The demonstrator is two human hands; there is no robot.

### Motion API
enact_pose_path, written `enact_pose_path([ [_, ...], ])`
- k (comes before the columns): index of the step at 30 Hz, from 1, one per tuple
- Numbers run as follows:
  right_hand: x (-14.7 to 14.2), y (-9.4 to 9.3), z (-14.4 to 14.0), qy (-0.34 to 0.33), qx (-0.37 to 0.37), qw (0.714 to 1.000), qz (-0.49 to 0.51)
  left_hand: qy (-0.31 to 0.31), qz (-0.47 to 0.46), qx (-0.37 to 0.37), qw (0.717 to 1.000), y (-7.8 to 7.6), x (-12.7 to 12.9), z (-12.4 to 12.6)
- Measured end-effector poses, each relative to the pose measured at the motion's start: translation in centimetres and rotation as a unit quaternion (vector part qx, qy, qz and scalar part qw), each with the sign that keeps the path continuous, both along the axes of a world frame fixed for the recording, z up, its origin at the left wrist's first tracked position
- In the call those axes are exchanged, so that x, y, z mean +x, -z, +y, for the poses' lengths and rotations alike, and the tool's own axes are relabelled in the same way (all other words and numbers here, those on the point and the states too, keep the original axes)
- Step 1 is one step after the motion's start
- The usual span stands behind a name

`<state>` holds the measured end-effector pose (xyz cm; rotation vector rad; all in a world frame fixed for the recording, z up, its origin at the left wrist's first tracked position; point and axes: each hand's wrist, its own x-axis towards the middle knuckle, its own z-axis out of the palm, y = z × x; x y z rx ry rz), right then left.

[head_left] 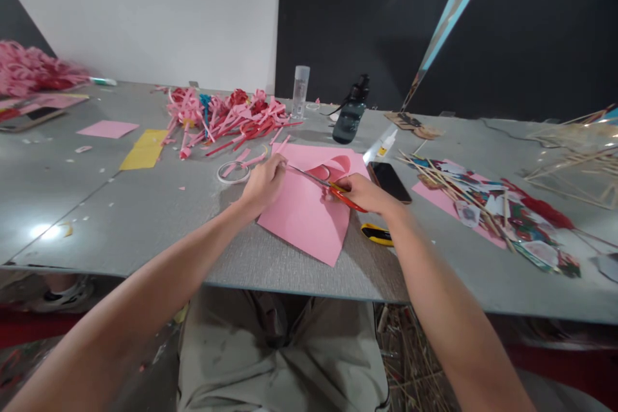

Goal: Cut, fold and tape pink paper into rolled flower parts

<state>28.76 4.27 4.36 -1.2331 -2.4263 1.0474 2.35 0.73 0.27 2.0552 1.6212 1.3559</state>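
Observation:
My right hand [363, 193] is closed around scissors [347, 198] with orange and yellow handles, their blades pointing left toward my other hand. Fingers pinched, my left hand [267, 181] is by the scissors' tip and grips pink paper; a thin pink strip shows just above those fingers. A loop of pink paper [340, 163] curls up behind the blades. Beneath both hands lie pink paper sheets [304, 222], the near corner jutting toward the table's front edge. Exactly where the blades meet the paper is hard to make out.
A white tape roll [234, 172] lies left of the sheets; a yellow cutter [377, 234] and a phone [389, 181] lie right. Behind are pink paper strips [232, 117], a clear bottle [300, 91], a dark bottle [350, 112] and a glue bottle [387, 143]. Sticks and cutouts [487, 206] lie rightward.

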Motion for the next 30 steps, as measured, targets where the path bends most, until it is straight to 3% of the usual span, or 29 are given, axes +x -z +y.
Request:
enact_pose_path([
  [6,-0.1,0.8,0.6,-0.019,-0.038,0.998,0.046,-0.012,-0.029,-0.02,0.999,0.0,0.1,0.1],
  [12,-0.1,1.6,1.2,-0.01,-0.064,0.996,0.061,0.018,-0.079,-0.052,0.995,0.2,0.2,0.2],
  [30,-0.3,1.2,0.7,-0.004,-0.09,0.993,0.073,-0.005,-0.021,-0.041,0.999,-0.3,0.4,-0.4],
])
